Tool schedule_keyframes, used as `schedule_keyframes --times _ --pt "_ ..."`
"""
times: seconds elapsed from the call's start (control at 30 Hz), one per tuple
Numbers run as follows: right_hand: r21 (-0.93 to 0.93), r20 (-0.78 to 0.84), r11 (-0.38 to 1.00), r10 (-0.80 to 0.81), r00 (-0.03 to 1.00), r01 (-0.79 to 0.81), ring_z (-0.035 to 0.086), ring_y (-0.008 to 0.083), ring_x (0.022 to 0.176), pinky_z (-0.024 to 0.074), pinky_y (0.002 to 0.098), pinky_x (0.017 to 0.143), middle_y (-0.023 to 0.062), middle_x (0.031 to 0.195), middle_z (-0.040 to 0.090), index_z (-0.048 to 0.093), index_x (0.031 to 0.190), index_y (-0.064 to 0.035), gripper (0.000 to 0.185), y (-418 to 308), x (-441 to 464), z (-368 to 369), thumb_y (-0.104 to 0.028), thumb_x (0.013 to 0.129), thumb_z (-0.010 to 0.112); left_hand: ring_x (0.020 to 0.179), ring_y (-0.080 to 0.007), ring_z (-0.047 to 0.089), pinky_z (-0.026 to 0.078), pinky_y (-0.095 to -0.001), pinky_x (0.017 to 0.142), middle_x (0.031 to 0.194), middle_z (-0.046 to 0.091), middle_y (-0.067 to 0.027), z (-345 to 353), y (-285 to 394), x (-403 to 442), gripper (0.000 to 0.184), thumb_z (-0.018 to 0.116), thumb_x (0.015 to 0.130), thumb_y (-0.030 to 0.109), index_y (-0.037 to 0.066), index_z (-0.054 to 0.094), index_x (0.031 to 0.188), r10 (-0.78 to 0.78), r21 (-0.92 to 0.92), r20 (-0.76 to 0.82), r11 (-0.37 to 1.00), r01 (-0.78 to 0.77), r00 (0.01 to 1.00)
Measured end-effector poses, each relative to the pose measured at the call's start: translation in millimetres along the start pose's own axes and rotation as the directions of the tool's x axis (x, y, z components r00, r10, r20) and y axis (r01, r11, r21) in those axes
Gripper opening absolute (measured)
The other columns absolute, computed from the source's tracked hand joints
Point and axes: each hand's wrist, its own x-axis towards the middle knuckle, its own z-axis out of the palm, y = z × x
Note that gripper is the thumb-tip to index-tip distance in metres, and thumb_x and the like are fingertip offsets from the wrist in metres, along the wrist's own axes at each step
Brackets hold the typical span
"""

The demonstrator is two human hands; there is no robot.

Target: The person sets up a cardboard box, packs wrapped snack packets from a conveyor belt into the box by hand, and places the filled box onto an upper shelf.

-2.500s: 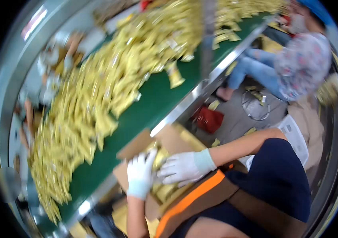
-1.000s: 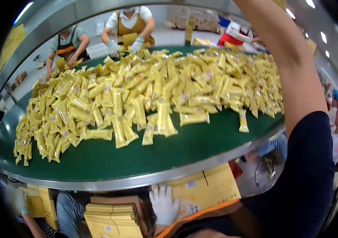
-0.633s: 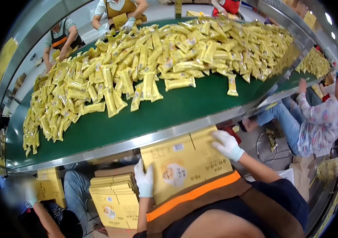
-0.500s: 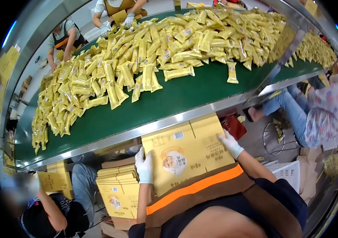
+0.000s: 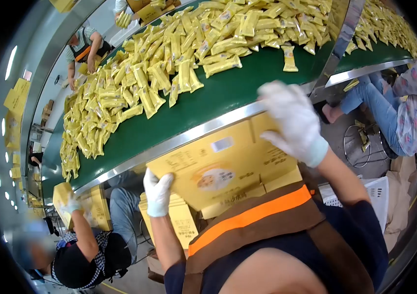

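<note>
A yellow printed carton (image 5: 194, 169) is tilted up against the conveyor's metal edge, with flaps showing along its lower side. My left hand (image 5: 158, 192), in a white glove, grips its left edge, thumb on the printed face. Over the carton's upper right corner is my gloved right hand (image 5: 296, 122), somewhat blurred, its fingers stretched out and thumb apart. Whether it touches the carton I cannot tell. Below my left hand lies a stack of flat yellow cartons (image 5: 181, 223), partly covered by my arm.
Yellow packets (image 5: 140, 73) are heaped on the green conveyor belt (image 5: 218, 95), bordered by a metal rail (image 5: 184, 139). A co-worker (image 5: 91, 240) at lower left handles a carton. Another person (image 5: 404, 112) sits at right. A white crate (image 5: 372, 193) stands by my right arm.
The carton has tilted up, and flaps now show at its lower side. My right hand has risen from its right edge to the upper corner, fingers stretching out. My left hand keeps its grip.
</note>
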Motion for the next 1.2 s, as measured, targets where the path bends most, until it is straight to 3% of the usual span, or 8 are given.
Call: schedule_keyframes --times 0.43,0.53,0.67,0.73,0.87,1.0,1.07,1.2 --pt "0.067 -0.028 0.997 -0.037 0.999 0.039 0.061 0.0211 0.074 0.0457 0.0356 0.066 0.007 0.082 0.064 0.061 0.083 -0.0059 0.015 -6 -4 29 -0.017 0.084 0.071 0.113 -0.0167 0.055 0.042 -0.032 0.102 0.125 0.059 -0.0104 29 -16 0 0.044 0.057 0.094 0.008 -0.004 0.046 0.135 0.076 0.037 -0.203 0.997 -0.07 0.976" --pt "0.678 0.199 0.602 0.402 0.894 -0.422 0.059 0.0195 0.069 0.0451 0.0317 0.063 0.0092 0.077 0.062 0.06 0.083 -0.0023 0.014 -8 23 41 -0.013 0.09 0.066 0.128 -0.0219 0.047 0.032 -0.036 0.112 0.138 0.051 -0.0151 34 -18 10 0.063 0.059 0.096 0.027 -0.004 0.036 0.147 0.21 0.044 -0.234 0.978 -0.205 0.949" --pt "0.951 0.152 0.301 -0.264 0.953 -0.068 0.052 0.0239 0.053 0.0431 0.0349 0.054 0.0087 0.062 0.054 0.058 0.082 0.0006 0.012 -25 65 27 -0.008 0.089 0.059 0.142 -0.03 0.032 0.017 -0.0438 0.12 0.151 0.039 -0.0184 60 21 28 0.102 0.049 0.089 0.072 -0.002 0.023 0.155 0.513 0.2 -0.204 0.856 -0.477 0.834" --pt "0.755 0.422 0.652 -0.564 0.71 0.071 0.058 0.0383 0.064 0.0463 0.0429 0.059 0.019 0.069 0.06 0.06 0.087 -0.007 0.01 -28 70 28 -0.017 0.09 0.058 0.137 -0.0315 0.038 0.024 -0.0482 0.118 0.145 0.043 -0.0203 65 39 26 0.114 0.047 0.081 0.084 -0.001 0.025 0.153 0.48 0.188 -0.239 0.876 -0.445 0.844" --pt "0.586 0.765 0.808 -0.577 0.287 0.062 0.064 0.0383 0.067 0.0504 0.0493 0.066 0.0163 0.069 0.064 0.063 0.089 -0.0115 0.022 -32 25 49 -0.032 0.09 0.056 0.117 -0.0341 0.057 0.033 -0.046 0.111 0.127 0.059 -0.0221 59 56 31 0.108 0.049 0.082 0.081 -0.006 0.039 0.144 0.053 0.083 0.508 0.991 -0.11 0.86" --pt "0.447 0.486 0.776 -0.629 0.607 0.445 0.065 0.0236 0.092 0.0532 0.0388 0.078 0.0093 0.095 0.068 0.062 0.086 -0.0119 0.013 -35 23 33 -0.023 0.08 0.061 0.122 -0.0379 0.057 0.029 -0.051 0.113 0.138 0.056 -0.0234 74 72 60 0.092 0.065 0.087 0.06 -0.007 0.041 0.144 -0.18 0.209 0.973 0.952 -0.224 0.142" --pt "0.076 -0.092 0.882 -0.459 0.884 0.466 0.062 0.0222 0.093 0.0508 0.0361 0.081 0.0076 0.105 0.066 0.063 0.102 -0.0104 0.032 -20 27 28 -0.013 0.071 0.068 0.12 -0.0382 0.059 0.028 -0.05 0.115 0.137 0.055 -0.0245 73 71 50 0.09 0.066 0.088 0.056 -0.006 0.04 0.146 -0.177 0.208 0.974 0.944 -0.255 0.141" --pt "0.25 0.143 0.962 -0.153 0.978 0.113 0.065 0.0287 0.084 0.0527 0.0388 0.076 0.0092 0.098 0.067 0.061 0.112 -0.0067 0.045 -14 12 0 -0.01 0.07 0.076 0.11 -0.0368 0.064 0.041 -0.0428 0.105 0.133 0.059 -0.021 77 94 61 0.068 0.068 0.092 0.037 -0.003 0.046 0.143 -0.412 0.422 0.884 0.907 0.002 0.223"
